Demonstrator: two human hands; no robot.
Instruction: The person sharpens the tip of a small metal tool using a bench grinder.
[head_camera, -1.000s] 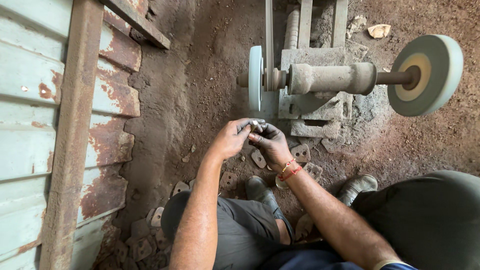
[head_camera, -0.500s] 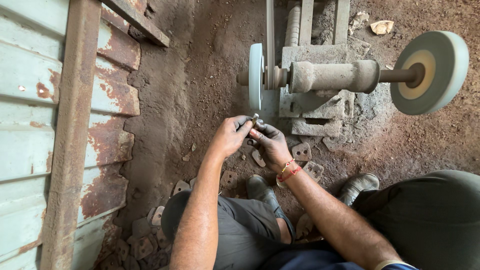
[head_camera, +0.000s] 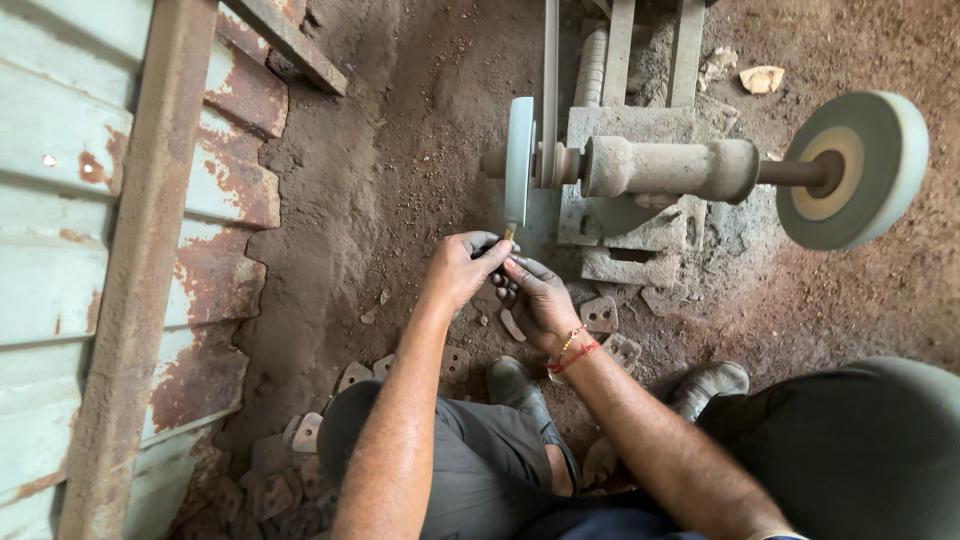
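Both hands, left hand (head_camera: 458, 268) and right hand (head_camera: 540, 298), are pinching a small brass-coloured piece (head_camera: 508, 234) with closed fingers, pressing it against the lower rim of the thin grinding wheel (head_camera: 519, 160).

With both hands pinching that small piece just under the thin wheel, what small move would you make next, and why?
Probably ease the small piece up against the thin wheel: both the left hand and right hand pinch it, its tip just beneath the rim.
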